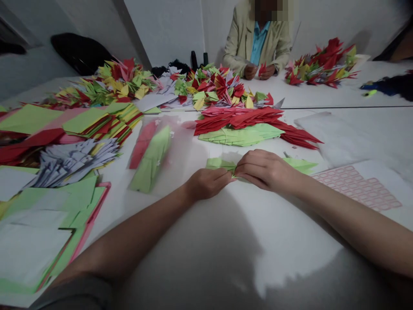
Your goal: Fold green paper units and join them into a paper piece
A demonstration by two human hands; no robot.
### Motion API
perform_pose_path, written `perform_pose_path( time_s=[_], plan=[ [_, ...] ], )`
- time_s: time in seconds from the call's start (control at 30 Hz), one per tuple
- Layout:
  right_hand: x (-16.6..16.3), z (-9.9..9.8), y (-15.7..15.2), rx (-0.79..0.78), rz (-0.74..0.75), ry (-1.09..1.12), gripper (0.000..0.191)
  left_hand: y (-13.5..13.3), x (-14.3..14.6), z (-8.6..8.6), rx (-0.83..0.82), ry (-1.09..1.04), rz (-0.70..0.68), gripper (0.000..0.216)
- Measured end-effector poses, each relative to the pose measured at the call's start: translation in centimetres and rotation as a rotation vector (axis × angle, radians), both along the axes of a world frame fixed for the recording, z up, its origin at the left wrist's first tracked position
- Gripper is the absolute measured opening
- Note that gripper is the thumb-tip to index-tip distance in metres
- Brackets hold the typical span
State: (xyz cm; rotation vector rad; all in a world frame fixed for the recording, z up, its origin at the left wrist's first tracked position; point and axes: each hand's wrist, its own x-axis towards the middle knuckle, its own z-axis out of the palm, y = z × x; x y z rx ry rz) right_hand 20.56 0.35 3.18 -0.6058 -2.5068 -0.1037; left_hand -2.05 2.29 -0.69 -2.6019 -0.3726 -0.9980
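left hand (206,184) and right hand (265,170) both clamped on the green folded paper (221,163), pinching close together at its middle, an even grip keeping the fold aligned.

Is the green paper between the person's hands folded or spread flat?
Folded: the green paper, pinched between the left hand and right hand, narrows to a creased point with angled flaps, not a flat sheet.

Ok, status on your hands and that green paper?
Left hand and right hand both pinching folded green paper. Red paper folds lie ahead, apart from the hands.
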Motion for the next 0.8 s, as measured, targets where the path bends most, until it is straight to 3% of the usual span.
perform_pose_path(
  time_s=[0.17,0.3,0.8],
  plan=[
    [-0.27,-0.24,-0.26,0.071,-0.004,-0.058,0.015,0.11,0.09,-0.16,-0.034,-0.035,0.017,0.011],
    [-0.66,-0.69,-0.53,0.081,-0.001,-0.110,0.017,0.16,0.19,-0.55,0.027,-0.022,0.027,0.021],
    [-0.58,-0.17,-0.16,0.057,0.006,-0.059,0.016,0.11,0.28,-0.68,-0.003,0.009,0.020,0.015]
  ],
)
